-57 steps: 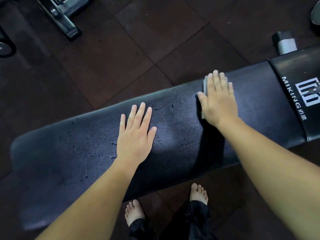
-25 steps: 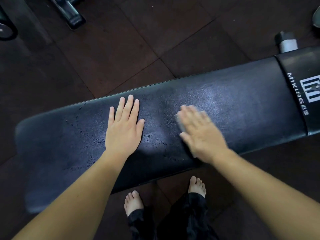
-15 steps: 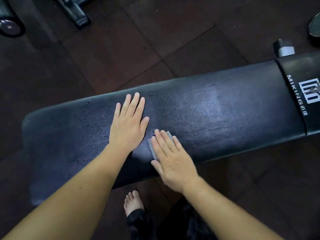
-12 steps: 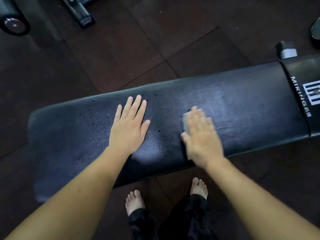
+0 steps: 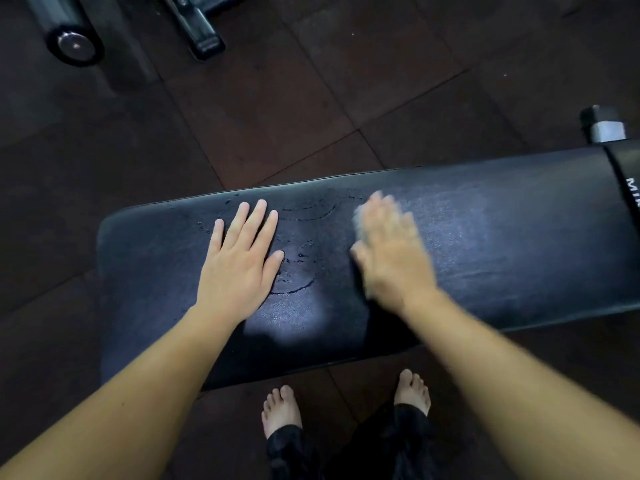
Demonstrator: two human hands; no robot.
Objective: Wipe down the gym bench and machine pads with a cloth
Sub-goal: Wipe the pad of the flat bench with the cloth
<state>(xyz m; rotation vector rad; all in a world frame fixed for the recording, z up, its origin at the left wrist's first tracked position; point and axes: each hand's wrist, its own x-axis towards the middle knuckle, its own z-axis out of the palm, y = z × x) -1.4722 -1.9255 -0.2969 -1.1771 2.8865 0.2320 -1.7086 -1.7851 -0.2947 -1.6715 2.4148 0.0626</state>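
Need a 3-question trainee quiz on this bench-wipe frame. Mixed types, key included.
1. True or false: the left hand lies flat on the bench pad.
2. The cloth is under: A) the right hand B) the left hand C) a foot.
3. Fill in: the wet streaks lie between the two ____.
Key: 1 true; 2 A; 3 hands.

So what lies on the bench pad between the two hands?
Head view: only bench pad, beaded with droplets and curved wet streaks, between the left hand and the blurred right hand.
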